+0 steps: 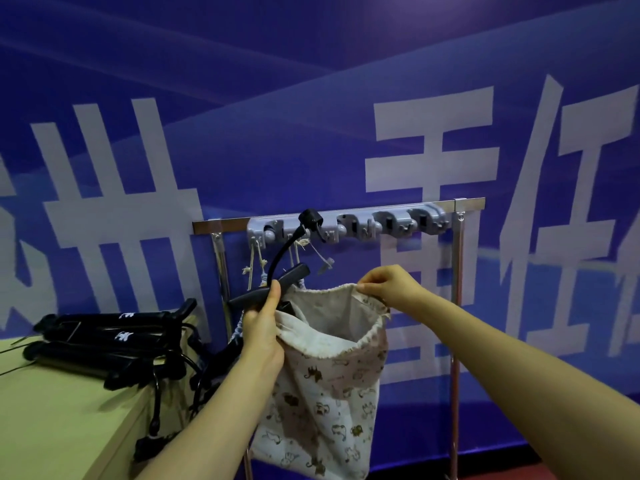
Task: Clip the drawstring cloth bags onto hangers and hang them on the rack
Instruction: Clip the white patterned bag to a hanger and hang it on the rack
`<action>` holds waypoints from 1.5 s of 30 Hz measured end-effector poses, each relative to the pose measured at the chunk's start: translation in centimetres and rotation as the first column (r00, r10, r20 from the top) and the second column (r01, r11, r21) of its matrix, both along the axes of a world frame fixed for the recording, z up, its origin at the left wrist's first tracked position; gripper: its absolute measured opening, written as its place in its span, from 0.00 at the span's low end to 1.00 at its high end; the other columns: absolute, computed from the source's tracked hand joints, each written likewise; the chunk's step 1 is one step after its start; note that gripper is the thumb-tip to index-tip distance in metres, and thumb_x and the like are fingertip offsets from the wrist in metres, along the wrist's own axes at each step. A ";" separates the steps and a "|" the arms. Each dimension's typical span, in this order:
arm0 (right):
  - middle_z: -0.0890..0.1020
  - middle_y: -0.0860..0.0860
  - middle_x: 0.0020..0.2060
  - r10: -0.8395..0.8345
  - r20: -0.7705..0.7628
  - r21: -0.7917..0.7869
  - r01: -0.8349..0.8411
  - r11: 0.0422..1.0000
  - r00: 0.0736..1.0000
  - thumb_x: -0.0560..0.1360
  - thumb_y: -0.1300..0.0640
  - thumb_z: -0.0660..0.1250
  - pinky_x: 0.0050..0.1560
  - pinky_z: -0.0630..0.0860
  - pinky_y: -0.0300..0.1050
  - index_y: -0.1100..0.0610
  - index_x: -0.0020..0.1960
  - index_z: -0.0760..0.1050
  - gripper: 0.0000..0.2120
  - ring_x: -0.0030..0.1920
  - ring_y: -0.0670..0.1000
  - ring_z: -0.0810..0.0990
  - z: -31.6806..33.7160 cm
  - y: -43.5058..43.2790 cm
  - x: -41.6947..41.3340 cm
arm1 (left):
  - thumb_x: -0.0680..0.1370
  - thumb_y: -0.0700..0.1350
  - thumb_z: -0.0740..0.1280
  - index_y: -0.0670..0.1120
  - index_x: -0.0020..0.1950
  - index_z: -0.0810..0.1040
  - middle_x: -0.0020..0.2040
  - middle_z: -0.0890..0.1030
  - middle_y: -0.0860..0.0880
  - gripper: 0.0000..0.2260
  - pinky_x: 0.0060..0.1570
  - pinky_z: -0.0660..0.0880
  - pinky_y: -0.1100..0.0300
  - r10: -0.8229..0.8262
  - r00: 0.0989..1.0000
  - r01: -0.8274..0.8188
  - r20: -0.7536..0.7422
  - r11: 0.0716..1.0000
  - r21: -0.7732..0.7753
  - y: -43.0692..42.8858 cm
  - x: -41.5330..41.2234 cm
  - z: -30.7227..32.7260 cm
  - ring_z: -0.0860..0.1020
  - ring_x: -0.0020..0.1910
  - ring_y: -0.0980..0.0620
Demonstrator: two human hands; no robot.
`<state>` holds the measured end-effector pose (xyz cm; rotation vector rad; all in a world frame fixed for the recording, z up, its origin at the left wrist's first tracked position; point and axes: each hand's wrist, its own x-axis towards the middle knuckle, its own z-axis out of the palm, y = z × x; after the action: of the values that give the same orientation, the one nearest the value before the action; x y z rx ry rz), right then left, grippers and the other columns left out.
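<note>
Head cam: my left hand [261,327] grips a black plastic hanger [273,284], right hand [384,285] pinches the white animal-print cloth bag [322,410]. Looks light, floppy; hem at my fingertips grabs best.

The cloth bag [322,403] was cream, with a scattered print of small brown and grey animal figures; its inner face was plain cream. The hanger [294,273] was black. The stacked hangers [104,358] were black with white markings. The table [52,427] was pale beige. The rack [458,271] was chrome silver, and its holder strip [346,225] was grey. The wall banner [138,64] was blue with large white characters. The floor [571,474] was red.
</note>
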<state>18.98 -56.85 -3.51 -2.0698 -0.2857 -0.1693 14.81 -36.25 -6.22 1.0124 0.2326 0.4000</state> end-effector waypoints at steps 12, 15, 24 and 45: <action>0.78 0.49 0.53 0.495 -0.250 0.177 -0.463 0.868 0.832 0.76 0.53 0.68 0.54 0.75 0.42 0.46 0.58 0.70 0.12 0.54 0.50 0.78 0.0 3.5 -2.3 | 0.65 0.54 0.73 0.31 0.59 0.77 0.55 0.79 0.33 0.32 0.58 0.75 0.39 -0.390 0.920 0.387 0.032 0.919 0.074 -2.2 0.9 0.5 0.79 0.56 0.35; 0.78 0.48 0.35 0.603 -0.252 0.409 -0.481 0.775 0.757 0.74 0.56 0.69 0.37 0.73 0.36 0.49 0.45 0.75 0.03 0.35 0.45 0.76 -0.1 2.9 -2.2 | 0.69 0.55 0.69 0.32 0.60 0.76 0.57 0.79 0.32 0.30 0.59 0.75 0.43 -0.471 0.880 0.460 0.060 0.876 0.144 -2.5 0.9 0.9 0.79 0.56 0.36; 0.83 0.52 0.56 0.501 -0.139 0.175 -0.477 0.861 0.854 0.74 0.56 0.70 0.63 0.71 0.46 0.52 0.62 0.77 0.16 0.58 0.49 0.79 0.0 2.2 -1.6 | 0.70 0.59 0.66 0.35 0.65 0.74 0.65 0.74 0.32 0.34 0.71 0.63 0.42 -0.535 0.844 0.519 0.043 0.834 0.189 -2.9 0.4 1.8 0.73 0.66 0.37; 0.78 0.55 0.40 0.021 0.113 0.201 -0.043 0.979 0.993 0.70 0.52 0.70 0.42 0.76 0.53 0.61 0.49 0.71 0.16 0.41 0.53 0.78 -0.5 4.8 -1.8 | 0.80 0.52 0.59 0.50 0.55 0.77 0.54 0.82 0.46 0.11 0.59 0.76 0.55 -0.490 0.869 0.448 -0.071 0.717 0.533 -3.4 -0.1 1.5 0.80 0.55 0.50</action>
<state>17.15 -52.06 -3.99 -1.8554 -0.3543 -0.2820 14.74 -39.62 -4.72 1.5599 -0.2309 0.0210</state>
